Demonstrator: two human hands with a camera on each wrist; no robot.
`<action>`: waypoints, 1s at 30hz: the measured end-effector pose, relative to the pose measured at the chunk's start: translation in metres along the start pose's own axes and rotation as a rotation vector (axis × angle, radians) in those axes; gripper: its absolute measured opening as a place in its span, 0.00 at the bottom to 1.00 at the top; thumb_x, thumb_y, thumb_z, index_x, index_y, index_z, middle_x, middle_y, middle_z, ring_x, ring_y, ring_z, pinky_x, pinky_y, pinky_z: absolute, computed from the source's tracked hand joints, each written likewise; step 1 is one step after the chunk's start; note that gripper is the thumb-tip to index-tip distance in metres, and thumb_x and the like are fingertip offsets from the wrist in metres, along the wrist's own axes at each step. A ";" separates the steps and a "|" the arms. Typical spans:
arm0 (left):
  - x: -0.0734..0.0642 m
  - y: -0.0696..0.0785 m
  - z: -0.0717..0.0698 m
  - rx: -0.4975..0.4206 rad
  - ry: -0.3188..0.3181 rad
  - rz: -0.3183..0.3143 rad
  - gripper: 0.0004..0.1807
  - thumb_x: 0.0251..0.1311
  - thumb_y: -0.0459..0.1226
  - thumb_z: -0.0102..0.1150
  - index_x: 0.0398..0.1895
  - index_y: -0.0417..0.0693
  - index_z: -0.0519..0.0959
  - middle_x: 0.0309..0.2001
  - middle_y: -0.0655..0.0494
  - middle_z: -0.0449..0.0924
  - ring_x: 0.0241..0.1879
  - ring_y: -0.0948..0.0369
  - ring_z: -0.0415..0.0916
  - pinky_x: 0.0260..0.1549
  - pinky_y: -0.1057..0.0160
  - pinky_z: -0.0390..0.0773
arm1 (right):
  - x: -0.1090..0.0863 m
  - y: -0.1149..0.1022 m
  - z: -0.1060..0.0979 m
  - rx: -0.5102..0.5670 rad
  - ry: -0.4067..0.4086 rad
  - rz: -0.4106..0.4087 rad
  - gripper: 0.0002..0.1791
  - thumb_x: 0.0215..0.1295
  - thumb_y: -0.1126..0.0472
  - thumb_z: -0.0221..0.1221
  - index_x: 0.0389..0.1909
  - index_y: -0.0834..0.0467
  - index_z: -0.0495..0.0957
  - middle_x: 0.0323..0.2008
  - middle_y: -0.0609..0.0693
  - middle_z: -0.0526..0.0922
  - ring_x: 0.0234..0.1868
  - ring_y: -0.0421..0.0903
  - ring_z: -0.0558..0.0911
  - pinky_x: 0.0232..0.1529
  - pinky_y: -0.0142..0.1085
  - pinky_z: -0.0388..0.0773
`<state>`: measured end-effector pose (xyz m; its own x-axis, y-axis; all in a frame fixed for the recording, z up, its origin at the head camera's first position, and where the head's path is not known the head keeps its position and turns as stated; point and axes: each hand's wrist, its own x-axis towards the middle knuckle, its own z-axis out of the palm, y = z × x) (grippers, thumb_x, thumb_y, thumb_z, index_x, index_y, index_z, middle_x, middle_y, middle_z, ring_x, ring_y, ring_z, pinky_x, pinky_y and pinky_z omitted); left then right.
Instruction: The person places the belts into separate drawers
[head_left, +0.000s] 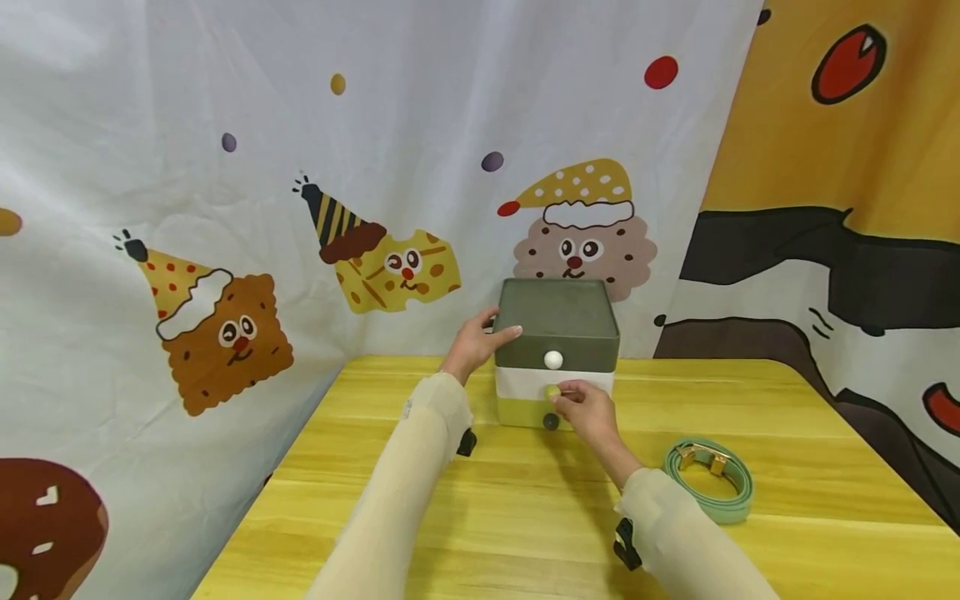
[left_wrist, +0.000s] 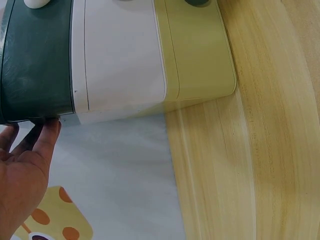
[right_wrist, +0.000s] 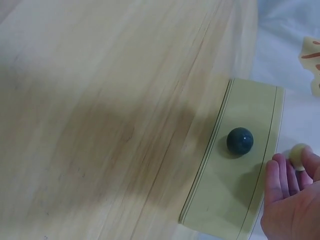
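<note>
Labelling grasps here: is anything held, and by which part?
The right hand pinches the white middle drawer by its yellow-green knob; the left hand touches the side of the dark green top drawer, without gripping it.

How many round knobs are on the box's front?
3: a white knob on the dark green top drawer, a yellow-green knob on the white middle drawer, pinched by the right hand, and a dark knob on the yellow-green bottom drawer.
</note>
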<state>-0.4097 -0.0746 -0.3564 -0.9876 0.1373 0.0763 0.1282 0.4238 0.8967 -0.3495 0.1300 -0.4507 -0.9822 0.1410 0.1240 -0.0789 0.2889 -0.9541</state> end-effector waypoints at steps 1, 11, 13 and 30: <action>0.000 0.000 0.000 0.002 0.000 -0.003 0.44 0.61 0.57 0.64 0.78 0.56 0.59 0.73 0.49 0.61 0.70 0.50 0.60 0.63 0.48 0.68 | 0.000 0.000 0.000 -0.003 -0.001 0.000 0.12 0.63 0.68 0.66 0.45 0.68 0.82 0.36 0.60 0.85 0.36 0.53 0.86 0.40 0.43 0.84; 0.000 0.000 0.000 -0.007 -0.003 -0.005 0.44 0.62 0.56 0.64 0.78 0.56 0.59 0.73 0.49 0.61 0.70 0.50 0.60 0.64 0.48 0.68 | 0.001 0.004 0.001 0.008 -0.001 0.008 0.12 0.63 0.67 0.66 0.46 0.68 0.82 0.38 0.60 0.85 0.35 0.50 0.86 0.36 0.36 0.82; 0.000 0.000 0.000 -0.009 -0.003 -0.005 0.44 0.61 0.56 0.64 0.78 0.56 0.59 0.73 0.49 0.61 0.71 0.50 0.60 0.64 0.48 0.68 | 0.000 0.005 0.001 0.009 0.000 0.004 0.12 0.63 0.67 0.66 0.47 0.68 0.81 0.39 0.61 0.85 0.35 0.50 0.86 0.37 0.37 0.83; -0.001 0.000 0.000 -0.007 -0.002 -0.002 0.44 0.62 0.56 0.64 0.78 0.56 0.59 0.73 0.48 0.60 0.71 0.49 0.60 0.63 0.47 0.68 | -0.012 0.020 -0.007 -0.118 0.016 0.027 0.15 0.63 0.61 0.68 0.48 0.63 0.82 0.43 0.57 0.85 0.38 0.48 0.83 0.35 0.34 0.80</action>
<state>-0.4084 -0.0751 -0.3566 -0.9876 0.1387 0.0738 0.1259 0.4182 0.8996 -0.3380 0.1411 -0.4696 -0.9808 0.1651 0.1038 -0.0309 0.3939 -0.9186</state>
